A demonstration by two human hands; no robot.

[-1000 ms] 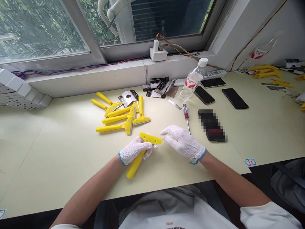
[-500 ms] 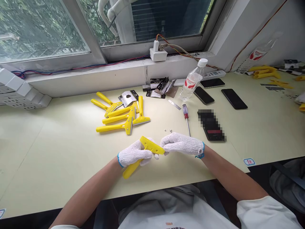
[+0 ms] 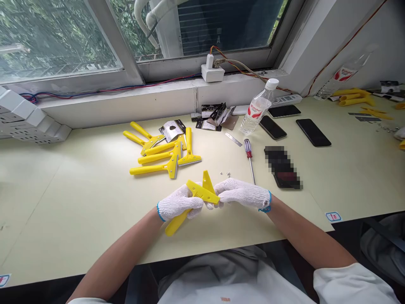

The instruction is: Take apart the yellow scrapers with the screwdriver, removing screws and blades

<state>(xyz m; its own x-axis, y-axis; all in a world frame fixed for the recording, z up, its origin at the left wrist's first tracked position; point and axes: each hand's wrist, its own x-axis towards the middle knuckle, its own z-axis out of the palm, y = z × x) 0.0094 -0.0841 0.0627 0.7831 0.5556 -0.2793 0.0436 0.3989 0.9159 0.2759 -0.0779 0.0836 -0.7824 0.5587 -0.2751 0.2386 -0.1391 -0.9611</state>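
Shirt fabric (image 3: 240, 280) fills six o'clock, below the near edge of a pale yellow table (image 3: 95, 228). Just over that edge the left hand (image 3: 177, 203), in a white knit glove with a blue cuff, wraps a yellow scraper body (image 3: 203, 192), thumb across the front; its handle slants down to seven o'clock and its flat head bridges the gap between the hands. Taking that head as the clock's centre, the right hand (image 3: 243, 194), gloved alike, lies at three, fingertips drawn together on the lower end of a thin yellow plate (image 3: 207, 181), which rises behind the head toward twelve. Small screws (image 3: 228, 174) lie near, between one and two. A screwdriver (image 3: 249, 154) rests at two, with a partly pixelated dark device (image 3: 281, 169) between two and three. More yellow scrapers (image 3: 157, 157) overlap at ten. Farther off, a loose metal blade (image 3: 233, 139), a water bottle (image 3: 256, 114) and dark phones (image 3: 313, 132) spread from one to two; crumpled packaging (image 3: 215, 116) sits at twelve, a white socket box (image 3: 213, 74) and the window (image 3: 228, 27) behind it.
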